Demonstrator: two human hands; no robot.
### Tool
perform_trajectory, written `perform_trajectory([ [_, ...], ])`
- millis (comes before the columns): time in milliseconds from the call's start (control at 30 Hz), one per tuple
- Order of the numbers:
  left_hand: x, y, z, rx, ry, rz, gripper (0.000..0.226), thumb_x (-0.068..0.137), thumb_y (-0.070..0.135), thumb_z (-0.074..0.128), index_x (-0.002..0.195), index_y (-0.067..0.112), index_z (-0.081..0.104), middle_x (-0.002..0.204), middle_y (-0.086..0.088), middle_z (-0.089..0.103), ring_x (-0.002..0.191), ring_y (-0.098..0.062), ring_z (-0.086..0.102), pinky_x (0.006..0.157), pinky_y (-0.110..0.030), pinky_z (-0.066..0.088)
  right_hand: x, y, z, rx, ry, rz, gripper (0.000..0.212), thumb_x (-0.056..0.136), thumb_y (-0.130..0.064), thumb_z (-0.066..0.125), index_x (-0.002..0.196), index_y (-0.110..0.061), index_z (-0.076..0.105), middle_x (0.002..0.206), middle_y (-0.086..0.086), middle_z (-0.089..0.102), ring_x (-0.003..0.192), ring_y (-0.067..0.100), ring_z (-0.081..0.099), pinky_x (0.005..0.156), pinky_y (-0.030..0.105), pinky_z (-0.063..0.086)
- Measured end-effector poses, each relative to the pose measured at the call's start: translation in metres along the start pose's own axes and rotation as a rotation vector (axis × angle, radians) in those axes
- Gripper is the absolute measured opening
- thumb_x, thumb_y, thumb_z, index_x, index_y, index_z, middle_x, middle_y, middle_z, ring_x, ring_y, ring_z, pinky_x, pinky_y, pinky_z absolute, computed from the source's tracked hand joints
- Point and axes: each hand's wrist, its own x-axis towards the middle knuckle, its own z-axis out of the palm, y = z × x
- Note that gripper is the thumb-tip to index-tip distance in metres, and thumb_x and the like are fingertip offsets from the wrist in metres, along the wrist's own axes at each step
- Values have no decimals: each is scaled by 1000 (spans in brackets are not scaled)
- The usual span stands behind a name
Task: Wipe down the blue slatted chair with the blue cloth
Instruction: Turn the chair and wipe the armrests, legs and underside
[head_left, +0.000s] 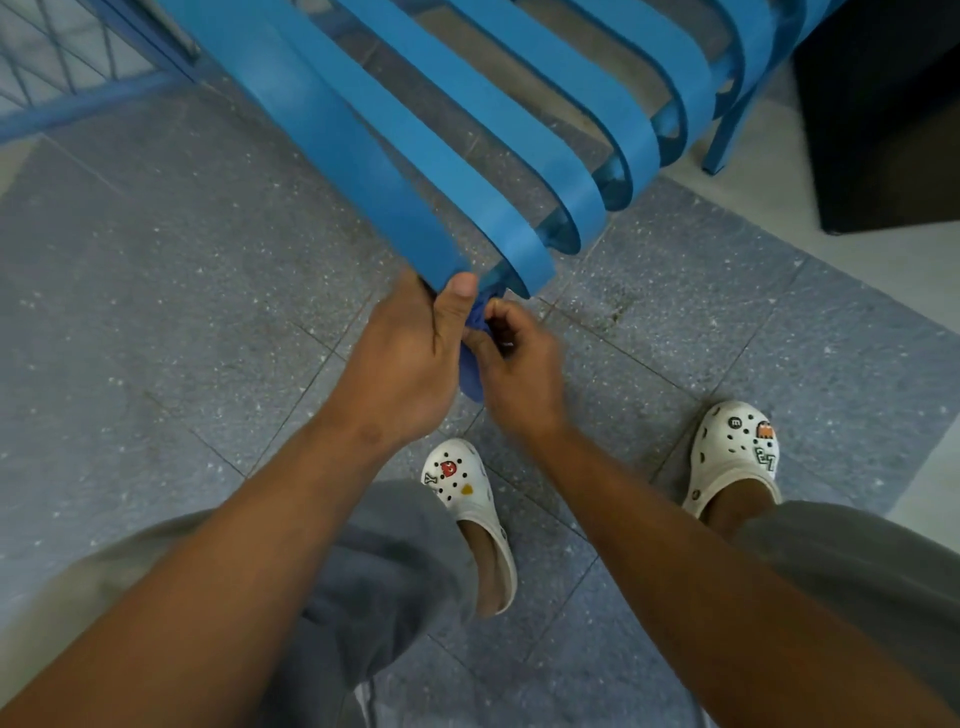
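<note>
The blue slatted chair (415, 156) fills the upper half of the head view, its curved slats running down toward me. My left hand (410, 358) grips the near end of the leftmost slat, thumb on top at its edge. Right beside it, my right hand (519, 364) is closed on the blue cloth (471, 364), which is bunched between the two hands just under the slat's end. Most of the cloth is hidden by my hands.
Grey speckled floor tiles lie below. My feet in white clogs (467, 499) stand close under the chair's front. A dark cabinet (883, 104) stands at the upper right, and a blue metal frame with mesh (67, 67) at the upper left.
</note>
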Motion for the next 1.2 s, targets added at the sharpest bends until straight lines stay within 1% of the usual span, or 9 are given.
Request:
perform_trajectory([
  [67, 2, -3, 3, 19, -8, -25, 63, 95, 62, 23, 115, 15, 58, 90, 7, 62, 79, 4, 59, 60, -11, 40, 0, 4, -2, 3, -13, 12, 7, 95, -11, 64, 91, -6, 66, 80, 6, 68, 73, 19, 63, 64, 32, 52],
  [200, 3, -8, 10, 20, 12, -72, 69, 91, 67, 22, 116, 15, 60, 95, 6, 67, 85, 0, 62, 64, -16, 46, -7, -4, 0, 17, 13, -69, 5, 100, -14, 60, 99, -11, 63, 83, -5, 65, 76, 6, 61, 68, 20, 47],
  [333, 2, -9, 15, 43, 57, -77, 64, 92, 65, 22, 108, 16, 61, 87, 11, 65, 86, 3, 62, 62, -16, 45, -8, -3, 10, 80, 24, -51, 13, 103, -21, 55, 106, -10, 60, 88, 1, 67, 80, 13, 65, 68, 29, 51],
  [467, 4, -11, 23, 73, 109, -67, 58, 101, 58, 25, 109, 14, 62, 84, 10, 64, 77, -1, 63, 59, -15, 42, 7, 20, 10, 84, 111, 99, 14, 103, -19, 54, 100, -9, 63, 86, 2, 68, 78, 8, 63, 67, 16, 46],
  [667, 3, -6, 23, 140, 109, -75, 49, 95, 61, 23, 88, 23, 53, 64, 9, 53, 58, 4, 56, 49, -12, 35, 29, 47, -2, 11, 68, 188, 17, 102, -24, 56, 95, -10, 61, 88, 8, 69, 82, 18, 66, 72, 28, 49],
  [800, 7, -10, 23, 196, 86, -117, 42, 106, 48, 30, 91, 18, 56, 68, 10, 56, 60, 5, 57, 49, -10, 36, 7, 29, 10, 95, 57, 116, 14, 103, -20, 54, 97, -9, 58, 82, 0, 61, 73, 6, 56, 68, 21, 45],
  [900, 9, -14, 21, 215, 66, -119, 47, 105, 50, 30, 100, 16, 63, 78, 9, 63, 70, 0, 61, 51, -11, 39, -9, 20, 29, 166, 84, 51, 13, 104, -22, 53, 98, -10, 53, 80, -1, 58, 71, 9, 55, 65, 37, 49],
  [1000, 9, -17, 20, 225, 65, -114, 46, 106, 49, 30, 102, 16, 62, 79, 11, 63, 66, 6, 59, 53, -10, 41, -10, 25, 46, 188, 150, 93, 14, 104, -26, 51, 95, -15, 50, 80, -3, 59, 73, 13, 58, 69, 48, 50],
  [1200, 9, -19, 19, 234, 48, -101, 44, 106, 48, 29, 85, 20, 54, 67, 10, 53, 57, 10, 54, 49, -9, 35, -7, 47, 61, 206, 258, 330, 17, 105, -22, 49, 94, -10, 54, 79, -8, 57, 74, 7, 56, 72, 30, 47],
])
